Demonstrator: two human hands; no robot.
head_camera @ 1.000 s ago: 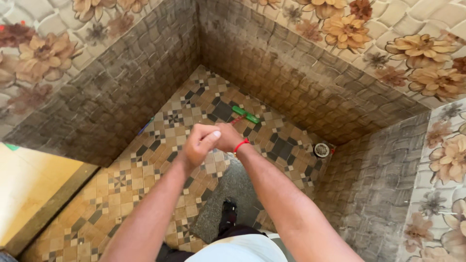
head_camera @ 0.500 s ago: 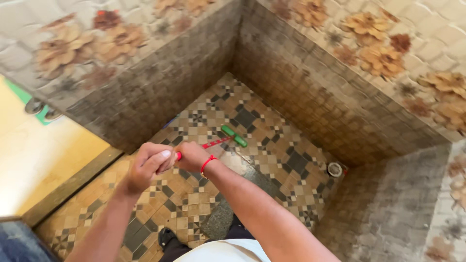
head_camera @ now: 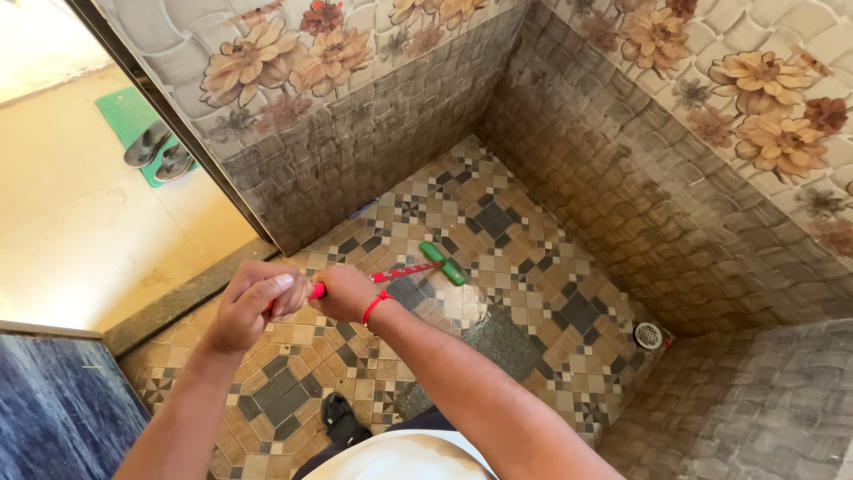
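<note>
The view has swung left, so the doorway floor with a green mat (head_camera: 133, 124) and sandals (head_camera: 160, 153) now shows.

You hold a red handle (head_camera: 404, 271) ending in a green head (head_camera: 442, 263). A red band (head_camera: 375, 308) circles your right wrist. The floor (head_camera: 533, 267) shows tan, brown and grey geometric tiles. The walls (head_camera: 373, 133) go grey-brown below, cream with orange-brown flowers above. Grey sandals (head_camera: 160, 153) sit on a green mat (head_camera: 124, 114).
</note>
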